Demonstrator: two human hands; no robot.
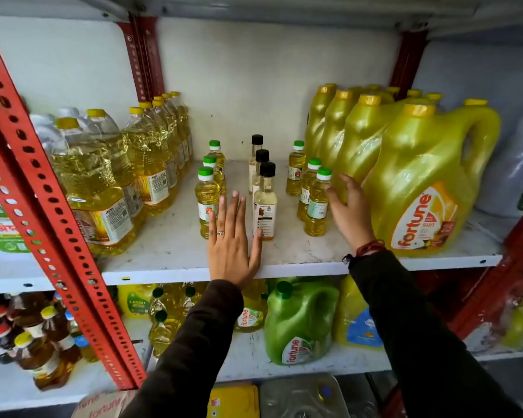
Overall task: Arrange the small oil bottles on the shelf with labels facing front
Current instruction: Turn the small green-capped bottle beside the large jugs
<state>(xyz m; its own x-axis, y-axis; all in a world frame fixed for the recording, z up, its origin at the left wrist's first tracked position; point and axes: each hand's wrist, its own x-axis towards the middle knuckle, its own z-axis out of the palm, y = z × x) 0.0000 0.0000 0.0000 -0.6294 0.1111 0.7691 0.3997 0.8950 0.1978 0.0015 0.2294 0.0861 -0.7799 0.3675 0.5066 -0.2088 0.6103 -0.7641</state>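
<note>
Three rows of small oil bottles stand on the white shelf [169, 251]. On the left are green-capped yellow bottles [206, 194], in the middle black-capped pale bottles [265, 203], on the right more green-capped bottles [317, 203]. My left hand [233, 245] lies flat, fingers spread, between the left and middle rows, its thumb touching the front black-capped bottle. My right hand [351, 212] is open just right of the front right bottle, fingers apart, holding nothing.
Large clear oil bottles [100, 188] fill the shelf's left side and big yellow jugs [420, 182] the right. A red perforated upright [43, 194] crosses at left. The shelf below holds a green jug [299, 321] and more bottles.
</note>
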